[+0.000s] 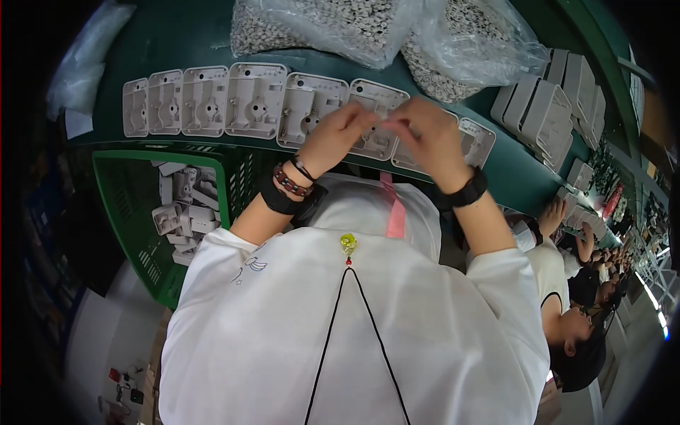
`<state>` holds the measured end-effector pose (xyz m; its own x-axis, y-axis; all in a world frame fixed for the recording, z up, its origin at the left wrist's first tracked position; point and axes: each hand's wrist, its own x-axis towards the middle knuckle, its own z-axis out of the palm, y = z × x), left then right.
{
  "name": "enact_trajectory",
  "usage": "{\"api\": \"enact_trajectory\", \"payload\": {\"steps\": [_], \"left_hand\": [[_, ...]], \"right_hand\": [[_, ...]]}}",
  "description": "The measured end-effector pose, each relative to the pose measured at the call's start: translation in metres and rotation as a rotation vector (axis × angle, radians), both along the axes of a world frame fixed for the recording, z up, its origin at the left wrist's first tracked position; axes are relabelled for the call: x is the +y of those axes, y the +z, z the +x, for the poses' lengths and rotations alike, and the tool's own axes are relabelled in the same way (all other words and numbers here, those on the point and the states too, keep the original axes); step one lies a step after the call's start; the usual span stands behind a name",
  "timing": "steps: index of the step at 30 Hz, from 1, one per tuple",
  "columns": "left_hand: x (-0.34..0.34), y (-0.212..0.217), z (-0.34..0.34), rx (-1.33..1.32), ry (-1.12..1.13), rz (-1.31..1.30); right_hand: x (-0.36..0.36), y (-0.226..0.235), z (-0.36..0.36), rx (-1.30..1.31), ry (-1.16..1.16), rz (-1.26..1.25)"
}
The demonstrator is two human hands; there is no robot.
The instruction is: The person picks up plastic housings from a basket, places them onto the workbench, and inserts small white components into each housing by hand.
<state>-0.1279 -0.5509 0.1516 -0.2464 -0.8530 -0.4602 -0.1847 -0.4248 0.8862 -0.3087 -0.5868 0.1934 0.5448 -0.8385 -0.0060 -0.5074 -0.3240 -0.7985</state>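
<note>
A row of several light grey plastic housings point(256, 88) lies along the near edge of the green table, their hollow insides facing up. Both hands meet above one housing point(372, 145) right of the middle and partly cover it. My left hand point(341, 131) has thumb and forefinger pressed together. Close beside it, my right hand point(428, 131) is also pinched, its fingertips almost touching the left ones. Whatever lies between the fingertips is too small or too hidden to name. Partly behind my right hand and wrist are the last housings point(476, 144) of the row.
Clear bags of small grey parts point(340, 28) lie beyond the row. Stacked housings point(542, 117) stand at the right. A green crate point(159, 150) with more housings point(185, 212) sits below left. Another person's hand point(552, 216) works farther right along the table.
</note>
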Motion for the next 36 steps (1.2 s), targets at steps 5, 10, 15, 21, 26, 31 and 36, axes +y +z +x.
{"api": "enact_trajectory", "payload": {"steps": [5, 10, 15, 21, 26, 31, 36], "left_hand": [[0.001, -0.006, 0.012, -0.815, -0.197, -0.260], [0.007, -0.010, 0.015, -0.853, -0.169, -0.372], [0.006, -0.009, 0.015, -0.834, -0.188, -0.291], [0.008, -0.009, 0.012, -0.855, -0.173, -0.331], [0.005, 0.008, 0.027, -0.304, 0.024, -0.112], [0.004, 0.020, 0.028, 0.428, -0.004, 0.183], [0.005, 0.032, 0.020, 0.426, -0.081, 0.088]], "right_hand": [[-0.049, -0.029, 0.004, 0.264, 0.357, -0.481], [-0.067, -0.053, 0.022, 0.380, 0.651, -0.608], [-0.071, -0.059, 0.035, 0.464, 0.740, -0.630], [-0.069, -0.044, 0.025, 0.284, 0.614, -0.543], [-0.038, -0.020, 0.026, -0.028, 0.151, -0.122], [0.020, 0.006, 0.050, -0.051, -0.073, 0.034], [0.034, 0.009, 0.048, -0.082, -0.218, 0.048]]}}
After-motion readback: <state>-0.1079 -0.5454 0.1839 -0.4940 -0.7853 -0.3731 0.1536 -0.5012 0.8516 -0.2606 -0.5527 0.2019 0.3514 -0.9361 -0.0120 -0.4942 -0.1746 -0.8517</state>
